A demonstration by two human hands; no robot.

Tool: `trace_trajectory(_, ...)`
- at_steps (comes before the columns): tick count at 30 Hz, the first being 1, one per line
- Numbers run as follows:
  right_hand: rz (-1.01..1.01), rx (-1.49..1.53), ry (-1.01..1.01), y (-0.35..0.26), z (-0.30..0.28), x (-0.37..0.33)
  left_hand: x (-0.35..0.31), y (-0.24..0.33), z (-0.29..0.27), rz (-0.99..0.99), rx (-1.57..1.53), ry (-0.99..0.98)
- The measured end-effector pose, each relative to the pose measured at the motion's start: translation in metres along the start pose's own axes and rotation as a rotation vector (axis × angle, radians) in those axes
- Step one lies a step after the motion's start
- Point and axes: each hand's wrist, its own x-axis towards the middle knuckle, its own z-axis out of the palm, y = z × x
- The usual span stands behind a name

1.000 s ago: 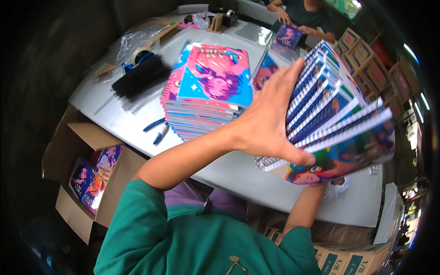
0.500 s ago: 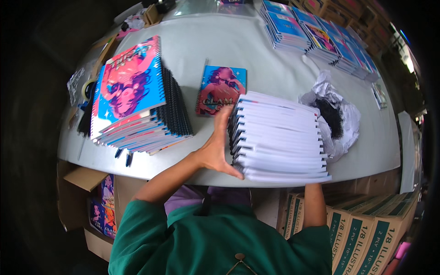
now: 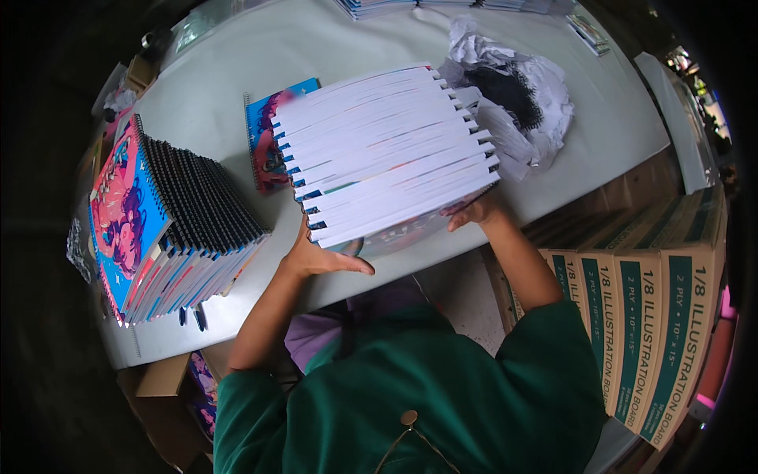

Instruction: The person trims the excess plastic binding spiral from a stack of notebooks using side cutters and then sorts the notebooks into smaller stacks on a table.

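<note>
Between my two hands stands a thick stack of notebooks (image 3: 379,150), lifted off or tilted on the table, with its white page edges and notched sides facing up. My left hand (image 3: 320,254) grips its lower left corner, thumb stretched along the near side and fingers hidden behind the pages. My right hand (image 3: 474,212) is closed on the near right corner, its fingers partly under the stack. A single spiral notebook (image 3: 264,142) with a blue and pink cover lies flat just behind, partly covered by the stack.
A tall pile of spiral notebooks (image 3: 197,205) stands at the left, two pens (image 3: 199,317) beside it. Crumpled white paper (image 3: 545,95) holding black coils (image 3: 505,96) lies at the right. More notebooks (image 3: 379,8) sit at the far edge. Cardboard boxes (image 3: 632,316) stand right, below the table.
The view has swung right and toward the table's near edge. My right hand has come into sight at the stack's near right corner, and the stack has turned slightly.
</note>
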Motion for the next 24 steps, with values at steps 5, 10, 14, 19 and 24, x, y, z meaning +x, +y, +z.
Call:
trace_trajectory(5, 0.179, 0.290, 0.132, -0.009, 0.019, 0.021, 0.008, 0.024, 0.000, 0.095, -0.088, 0.141)
trace_trajectory(10, 0.281, 0.489, 0.295, -0.052, 0.029, 0.046, 0.023, 0.081, -0.016, 0.097, -0.437, 0.308)
trace_trajectory(14, 0.584, 0.595, 0.499, -0.085, 0.024, 0.069, 0.040, 0.120, -0.023, -0.087, -0.805, 0.294)
trace_trajectory(19, 0.725, 0.595, 0.492, -0.076, -0.007, 0.052, 0.059, 0.109, 0.011, -0.245, -0.839, 0.252)
trace_trajectory(24, 0.759, 0.531, 0.469, -0.077, -0.017, 0.045, 0.060, 0.109, 0.004, -0.322, -0.875, 0.178)
